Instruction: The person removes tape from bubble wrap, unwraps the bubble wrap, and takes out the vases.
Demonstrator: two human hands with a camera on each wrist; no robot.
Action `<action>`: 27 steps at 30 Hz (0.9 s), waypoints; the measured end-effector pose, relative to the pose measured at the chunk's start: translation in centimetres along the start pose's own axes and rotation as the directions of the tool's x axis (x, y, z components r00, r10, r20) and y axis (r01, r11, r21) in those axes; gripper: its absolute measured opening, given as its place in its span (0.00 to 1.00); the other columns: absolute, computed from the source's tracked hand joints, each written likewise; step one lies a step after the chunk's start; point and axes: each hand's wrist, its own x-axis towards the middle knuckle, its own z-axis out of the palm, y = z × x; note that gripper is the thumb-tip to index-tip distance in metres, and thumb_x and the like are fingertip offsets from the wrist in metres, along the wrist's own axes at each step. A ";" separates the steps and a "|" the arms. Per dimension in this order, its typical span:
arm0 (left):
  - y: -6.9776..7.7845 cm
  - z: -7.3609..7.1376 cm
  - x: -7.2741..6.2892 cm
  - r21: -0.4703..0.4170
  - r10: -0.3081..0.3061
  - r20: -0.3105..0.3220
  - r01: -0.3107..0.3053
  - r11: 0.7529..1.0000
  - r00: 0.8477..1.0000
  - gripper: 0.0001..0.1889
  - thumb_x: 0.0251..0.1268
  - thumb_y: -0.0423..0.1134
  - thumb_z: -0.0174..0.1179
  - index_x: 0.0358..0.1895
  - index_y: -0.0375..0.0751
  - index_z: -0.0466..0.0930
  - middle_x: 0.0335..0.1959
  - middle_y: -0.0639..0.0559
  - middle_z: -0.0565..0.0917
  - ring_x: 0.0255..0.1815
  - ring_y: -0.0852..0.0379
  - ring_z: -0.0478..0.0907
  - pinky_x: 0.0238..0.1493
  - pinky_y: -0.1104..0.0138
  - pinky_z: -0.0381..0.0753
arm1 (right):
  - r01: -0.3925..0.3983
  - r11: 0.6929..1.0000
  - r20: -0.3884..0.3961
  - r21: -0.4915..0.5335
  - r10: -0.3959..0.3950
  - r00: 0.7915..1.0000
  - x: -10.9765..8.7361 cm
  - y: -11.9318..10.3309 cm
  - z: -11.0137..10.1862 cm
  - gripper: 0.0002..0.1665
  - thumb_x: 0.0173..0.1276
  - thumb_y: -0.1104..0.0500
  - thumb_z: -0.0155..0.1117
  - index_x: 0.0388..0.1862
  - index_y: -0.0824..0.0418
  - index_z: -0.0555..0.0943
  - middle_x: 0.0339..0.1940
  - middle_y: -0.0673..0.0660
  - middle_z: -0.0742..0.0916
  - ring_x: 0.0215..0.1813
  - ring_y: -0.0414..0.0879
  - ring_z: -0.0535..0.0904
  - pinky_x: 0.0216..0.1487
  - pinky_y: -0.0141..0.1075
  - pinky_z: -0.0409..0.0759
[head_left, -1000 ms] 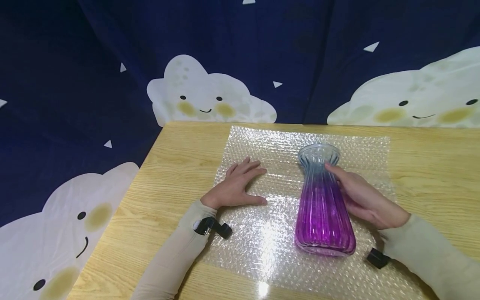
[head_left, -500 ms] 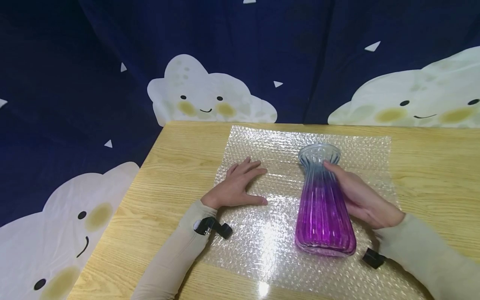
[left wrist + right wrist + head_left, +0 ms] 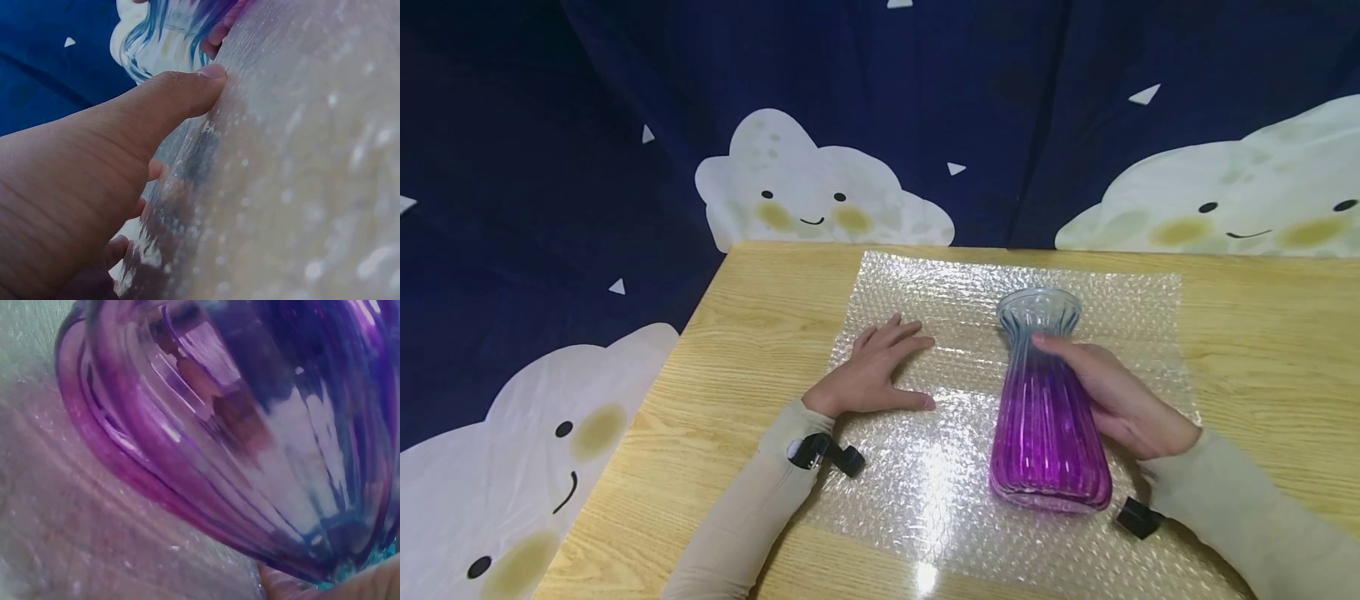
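Note:
A ribbed glass vase [image 3: 1051, 425], clear blue at the mouth and purple below, is over a sheet of bubble wrap [image 3: 917, 492]. Its flared rim is on the far side in the head view; I cannot tell whether it stands or leans. My right hand [image 3: 1120, 400] grips the vase's neck from the right, thumb across the near side, other fingers hidden behind the glass. My left hand [image 3: 872, 375] rests on the left part of the wrap, fingers spread. In the right wrist view the vase [image 3: 187, 444] fills most of the picture.
The wrap lies flat on a wooden table [image 3: 700, 400], whose left edge slants down the head view. Behind the table hangs a dark blue curtain [image 3: 865, 67] printed with white clouds. Black wrist cameras [image 3: 1138, 518] sit on both sleeves.
My right thumb has slid leftward across the vase's neck, and the right wrist has shifted slightly left. The vase, wrap and left hand stay where they were.

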 end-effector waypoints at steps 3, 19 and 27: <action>-0.1 0.1 0.0 -0.002 -0.001 0.001 0.001 1.000 1.000 0.49 0.58 0.68 0.69 0.80 0.56 0.61 0.87 0.49 0.52 0.89 0.41 0.38 0.86 0.40 0.34 | 0.003 1.000 0.002 0.007 -0.003 1.000 0.1 0.1 -0.1 0.13 0.80 0.48 0.59 0.54 0.53 0.79 0.46 0.50 0.90 0.50 0.47 0.90 0.59 0.44 0.88; -0.1 0.0 -0.1 0.000 -0.005 0.002 0.005 1.000 1.000 0.48 0.58 0.68 0.68 0.80 0.57 0.61 0.87 0.48 0.53 0.89 0.41 0.37 0.86 0.41 0.34 | -0.044 0.997 0.090 0.071 0.037 0.995 0.0 -0.1 -0.2 0.39 0.82 0.45 0.52 0.80 0.49 0.44 0.54 0.52 0.85 0.56 0.47 0.87 0.64 0.48 0.85; 0.0 0.0 0.0 0.016 -0.006 0.005 0.006 1.000 1.000 0.48 0.58 0.68 0.68 0.81 0.58 0.61 0.87 0.49 0.52 0.89 0.42 0.37 0.86 0.41 0.35 | -0.052 0.990 0.131 0.132 0.034 0.991 0.0 -0.1 -0.4 0.42 0.83 0.46 0.50 0.80 0.48 0.37 0.57 0.57 0.86 0.58 0.51 0.87 0.65 0.52 0.83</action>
